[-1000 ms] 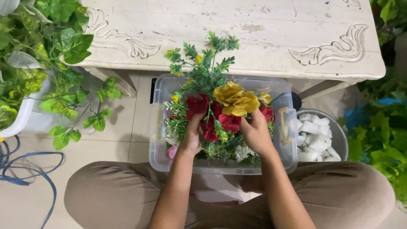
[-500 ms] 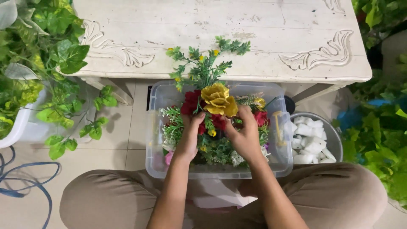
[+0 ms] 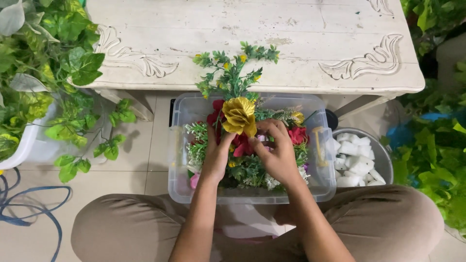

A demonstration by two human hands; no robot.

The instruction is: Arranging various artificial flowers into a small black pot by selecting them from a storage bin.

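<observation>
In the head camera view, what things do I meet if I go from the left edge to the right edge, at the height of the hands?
Leafy green plant → blue cable → clear plastic box → left hand → right hand → metal bowl of white foam pieces → green foliage.

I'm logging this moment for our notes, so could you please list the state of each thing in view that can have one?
Clear plastic box: open, no lid on, filled with artificial flowers.
Yellow flower: upright, above the rest.
Green sprig: upright, rising past the table edge.
Left hand: fingers among the red flowers.
Right hand: fingers curled in the flowers.
Metal bowl: holds white foam pieces.
</observation>
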